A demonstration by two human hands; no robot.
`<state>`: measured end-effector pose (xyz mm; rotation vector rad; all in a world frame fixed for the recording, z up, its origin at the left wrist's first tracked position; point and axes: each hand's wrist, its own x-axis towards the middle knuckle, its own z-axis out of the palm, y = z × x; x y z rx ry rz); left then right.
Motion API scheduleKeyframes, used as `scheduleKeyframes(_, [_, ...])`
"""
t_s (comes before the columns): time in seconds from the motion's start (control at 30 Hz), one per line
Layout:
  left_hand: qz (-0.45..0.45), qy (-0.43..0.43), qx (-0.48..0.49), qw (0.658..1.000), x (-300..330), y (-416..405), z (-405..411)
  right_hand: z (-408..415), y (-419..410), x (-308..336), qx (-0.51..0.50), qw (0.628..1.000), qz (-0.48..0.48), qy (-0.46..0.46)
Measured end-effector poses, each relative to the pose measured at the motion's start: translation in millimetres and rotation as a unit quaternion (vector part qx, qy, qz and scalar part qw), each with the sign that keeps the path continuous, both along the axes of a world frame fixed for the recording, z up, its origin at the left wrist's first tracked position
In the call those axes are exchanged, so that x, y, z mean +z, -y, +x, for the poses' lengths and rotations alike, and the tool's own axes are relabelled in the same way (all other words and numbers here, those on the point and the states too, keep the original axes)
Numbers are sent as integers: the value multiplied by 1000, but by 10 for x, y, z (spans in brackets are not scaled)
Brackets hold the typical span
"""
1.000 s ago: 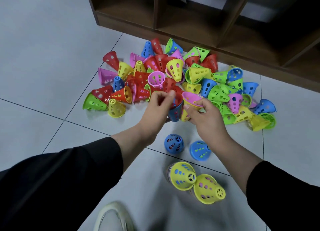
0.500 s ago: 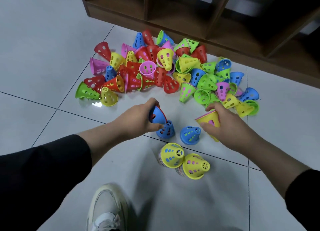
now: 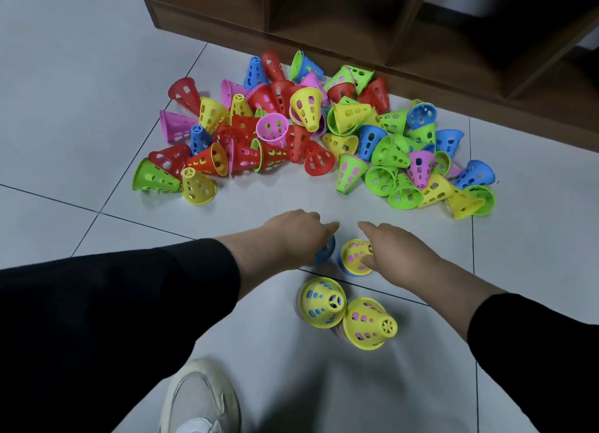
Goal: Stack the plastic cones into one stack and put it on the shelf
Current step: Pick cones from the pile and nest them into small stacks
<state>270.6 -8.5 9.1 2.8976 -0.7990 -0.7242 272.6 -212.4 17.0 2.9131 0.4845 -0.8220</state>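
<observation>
Right, left hand [image 3: 285, 238] sits over a blue perforated plastic cone [image 3: 325, 254] on the grey tiled floor [image 3: 81, 75], fingers hidden, can't tell grip. Right hand [image 3: 393, 249] touches a yellow-topped short stack of cones [image 3: 355, 257] just beside it, fingers loosely curled against its side. Two more yellow-topped cone stacks [image 3: 346, 316] stand nearer the white shoe [image 3: 201, 400]. Loose multicoloured cone pile [image 3: 308, 134] lies in front of the brown wooden shelf [image 3: 324, 27]

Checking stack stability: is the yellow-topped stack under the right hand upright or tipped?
Upright: the yellow-topped stack stands wide rim down on the floor, narrow end up.
</observation>
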Motion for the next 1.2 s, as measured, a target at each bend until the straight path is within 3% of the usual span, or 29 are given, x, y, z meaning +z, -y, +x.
scheduleKeyframes(0.17, [-146, -76, 80, 983, -269, -193, -61, -93, 78, -103, -58, 994, 96, 5])
scheduleKeyframes(0.3, [-235, 3, 149, 960, -404, -392, -58, 141, 81, -90, -173, 959, 216, 59])
scheduleKeyframes(0.4, [-233, 41, 282, 930, -446, -570, 105, 437, -34, -117, -259, 931, 253, 35])
scheduleKeyframes(0.6, [-204, 129, 447, 861, -480, -983, 418, 1020, -347, -374, -327, 911, 250, 6])
scheduleKeyframes(0.77, [-249, 17, 473, 845, -588, -1056, 605, 1284, -499, -558, -363, 904, 228, -2])
scheduleKeyframes(0.93, [-373, -109, 578, 718, -602, -862, 872, 1373, -560, -681, -376, 897, 233, 26])
scheduleKeyframes(1.0, [-382, -125, 599, 693, -654, -791, 953, 1358, -591, -722, -393, 882, 256, 34])
scheduleKeyframes(1.2, [-333, -77, 600, 724, -758, -739, 1018, 1253, -638, -761, -410, 867, 275, 62])
